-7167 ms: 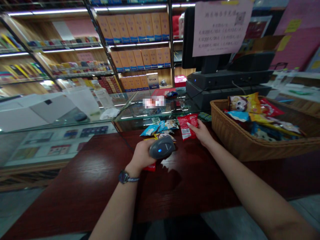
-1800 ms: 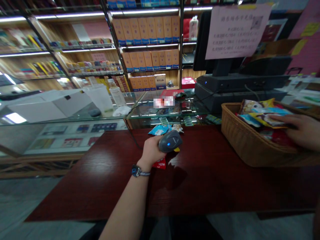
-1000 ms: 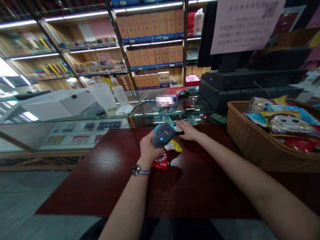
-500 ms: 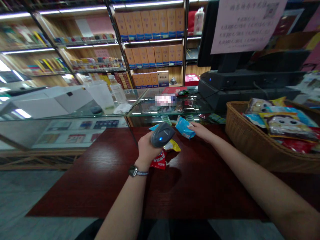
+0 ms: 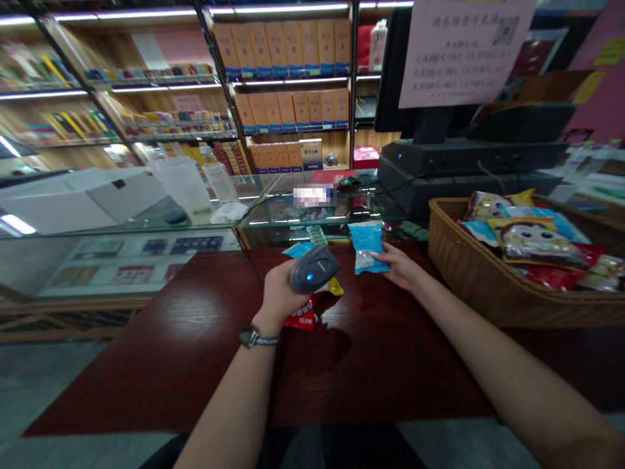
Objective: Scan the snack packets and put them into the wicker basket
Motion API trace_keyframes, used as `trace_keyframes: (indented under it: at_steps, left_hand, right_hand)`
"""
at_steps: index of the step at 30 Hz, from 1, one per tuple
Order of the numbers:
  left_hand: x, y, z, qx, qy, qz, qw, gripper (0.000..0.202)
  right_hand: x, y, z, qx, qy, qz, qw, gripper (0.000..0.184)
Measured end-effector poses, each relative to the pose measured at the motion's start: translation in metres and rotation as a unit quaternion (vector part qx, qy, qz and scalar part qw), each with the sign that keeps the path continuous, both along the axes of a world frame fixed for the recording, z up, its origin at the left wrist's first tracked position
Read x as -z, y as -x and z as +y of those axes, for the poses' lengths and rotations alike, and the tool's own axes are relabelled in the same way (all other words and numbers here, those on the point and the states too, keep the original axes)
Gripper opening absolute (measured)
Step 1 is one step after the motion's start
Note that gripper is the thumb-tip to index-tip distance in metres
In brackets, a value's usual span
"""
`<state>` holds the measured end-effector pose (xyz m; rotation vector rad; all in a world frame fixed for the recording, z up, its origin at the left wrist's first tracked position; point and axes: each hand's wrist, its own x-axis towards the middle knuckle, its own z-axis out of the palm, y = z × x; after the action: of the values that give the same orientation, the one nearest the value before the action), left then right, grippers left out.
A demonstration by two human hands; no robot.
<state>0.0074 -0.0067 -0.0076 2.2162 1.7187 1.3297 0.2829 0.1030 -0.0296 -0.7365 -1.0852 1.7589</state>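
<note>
one barcode scanner point(image 5: 314, 270), one blue snack packet point(image 5: 366, 247), both held up
left hand point(image 5: 279, 294) clamps the scanner; right hand point(image 5: 400, 268) pinches the packet upright at its left, above the bench point(image 5: 166, 371)

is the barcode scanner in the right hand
No, the left hand grips the barcode scanner, while the right hand holds a blue packet.

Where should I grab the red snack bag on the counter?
Pinch the red snack bag by its near end, reaching in from the front, on your side of the dark wooden counter. That end sticks out and lies flat, so it looks easy to hold. The rest is tucked under the left hand holding the barcode scanner.
</note>
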Motion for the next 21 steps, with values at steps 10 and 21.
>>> trace_keyframes:
  at_steps: [10, 21]
  left_hand:
    - [-0.0026, -0.002, -0.0003, 0.029, 0.036, 0.053, 0.998, 0.023]
    - [-0.0047, -0.0046, -0.0009, 0.024, 0.048, 0.082, 0.995, 0.022]
  right_hand:
    - [0.0014, 0.0044, 0.0001, 0.074, -0.061, 0.002, 0.995, 0.046]
    - [0.0036, 0.002, 0.0039, 0.111, -0.1, -0.02, 0.989, 0.046]
